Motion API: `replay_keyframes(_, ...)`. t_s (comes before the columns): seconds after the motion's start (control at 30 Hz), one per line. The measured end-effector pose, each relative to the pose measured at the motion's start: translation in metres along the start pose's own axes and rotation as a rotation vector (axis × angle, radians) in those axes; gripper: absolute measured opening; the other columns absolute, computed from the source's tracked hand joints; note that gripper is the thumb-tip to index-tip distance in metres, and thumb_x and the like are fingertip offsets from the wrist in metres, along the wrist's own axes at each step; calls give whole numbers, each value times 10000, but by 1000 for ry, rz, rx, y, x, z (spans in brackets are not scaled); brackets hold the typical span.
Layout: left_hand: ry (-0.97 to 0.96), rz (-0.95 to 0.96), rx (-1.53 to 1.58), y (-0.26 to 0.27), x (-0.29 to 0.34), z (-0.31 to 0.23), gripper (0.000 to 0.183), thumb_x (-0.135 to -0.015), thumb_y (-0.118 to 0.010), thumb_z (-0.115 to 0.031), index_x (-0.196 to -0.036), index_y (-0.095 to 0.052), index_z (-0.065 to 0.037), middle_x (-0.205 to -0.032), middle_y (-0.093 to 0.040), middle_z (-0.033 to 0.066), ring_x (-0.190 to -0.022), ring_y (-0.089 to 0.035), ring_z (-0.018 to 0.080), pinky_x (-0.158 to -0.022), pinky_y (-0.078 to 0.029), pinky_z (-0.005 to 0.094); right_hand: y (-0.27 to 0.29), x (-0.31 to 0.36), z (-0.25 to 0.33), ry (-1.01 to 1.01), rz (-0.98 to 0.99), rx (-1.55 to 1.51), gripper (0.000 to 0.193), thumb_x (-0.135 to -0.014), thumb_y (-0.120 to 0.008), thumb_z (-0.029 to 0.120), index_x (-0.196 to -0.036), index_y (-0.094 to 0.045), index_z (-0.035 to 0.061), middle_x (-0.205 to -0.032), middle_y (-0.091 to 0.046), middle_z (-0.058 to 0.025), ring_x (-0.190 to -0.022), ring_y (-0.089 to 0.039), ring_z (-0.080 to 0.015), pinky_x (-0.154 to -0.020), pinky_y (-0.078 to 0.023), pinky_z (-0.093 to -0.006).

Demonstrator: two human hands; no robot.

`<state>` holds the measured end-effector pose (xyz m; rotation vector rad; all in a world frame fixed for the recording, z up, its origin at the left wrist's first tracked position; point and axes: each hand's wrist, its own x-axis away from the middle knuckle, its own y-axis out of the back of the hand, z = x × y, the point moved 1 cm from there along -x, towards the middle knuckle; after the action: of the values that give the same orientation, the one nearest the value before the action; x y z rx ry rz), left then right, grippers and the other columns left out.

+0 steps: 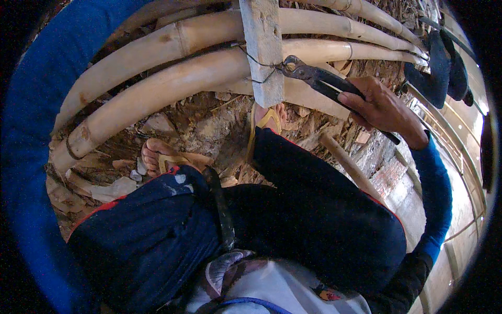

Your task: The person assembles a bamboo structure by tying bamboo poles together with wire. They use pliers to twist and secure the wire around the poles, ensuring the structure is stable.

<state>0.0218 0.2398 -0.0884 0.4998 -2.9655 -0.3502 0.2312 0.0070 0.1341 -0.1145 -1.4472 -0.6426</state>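
Pincers (308,75) are at the RH edge of the wood post (263,42), their head right by a loop of thin dark wire (260,82) bent round it. Our R hand (384,107) has its fingers curled tight round the handles; can't tell if the jaws actually bite the wire. L hand is out of shot, so no idea how its fingers are. Step in hand: prob. working the wire tie at the post. Next move, as we judge it, calls for a firm bite on the wire & a steady twist or pull, w/o nipping it through by accident.

Materials: pincers are dark, worn metal w/ a rounded head & long, slim handles. Post is pale, rough, squared timber, set across the bamboo poles (167,86). Those are smooth, tan & round, w/ ringed joints; the fisheye prob. adds to their curve. Below, the ground (204,118) is brown, crumbly & uneven, w/ stones & dry bits. A straight round stick (350,165) lies to the R of our legs. Our feet are in yellow-strapped sandals (168,159); trousers (324,178) are dark cloth w/ red piping & pale smears at one knee. Sleeves (26,157) are plain blue fabric.
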Motion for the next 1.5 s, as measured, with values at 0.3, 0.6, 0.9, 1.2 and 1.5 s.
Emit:
replay_keyframes(0.3, 175, -81, -31, -3, 4, -9, 707, -944, -567, -703, -1148, -766, -57, -1198, -734, 127, -1156, -654, 271, -1023, -464, 382, -39, -18, -42, 123, -33, -272, 399, -1049, -557, 366, -776, -563, 76, -600, -535, 15, -499, -526, -100, -478, -416, -292)
replay_keyframes(0.6, 97, 27, -39, 7, 2, -7, 683, -962, -562, -673, -1171, -756, -52, -1172, -732, 136, -1139, -659, 271, -1002, -483, 395, -21, -19, -31, 84, 196, -314, 344, -982, -692, 330, -783, -586, 70, -587, -523, 22, -506, -491, -106, -473, -381, -300)
replay_keyframes(0.9, 34, 2, 4, 3, 2, 4, 668, -995, -532, -643, -1250, -724, -56, -1241, -713, 134, -1186, -647, 292, -1028, -487, 411, 8, -13, -17, 66, 144, -76, 314, -820, -770, 130, -1035, -570, 18, -722, -623, -96, -572, -630, -225, -535, -499, -338)
replay_keyframes(1.2, 54, -58, -1, -1, 1, -3, 667, -998, -524, -643, -1277, -710, -66, -1272, -701, 139, -1211, -632, 314, -1049, -470, 408, -29, 15, -19, 223, -531, 871, 490, -891, -701, 133, -1335, -517, 42, -1080, -633, -180, -949, -672, -415, -776, -522, -531)
replay_keyframes(1.5, -147, -43, -86, 4, -3, 12, 627, -1019, -490, -617, -1198, -726, -65, -1118, -726, 162, -1104, -671, 301, -983, -479, 411, 11, 17, 6, 276, -266, 493, 372, -1027, -619, 357, -1102, -623, -7, -766, -633, -215, -773, -655, -361, -716, -496, -493)
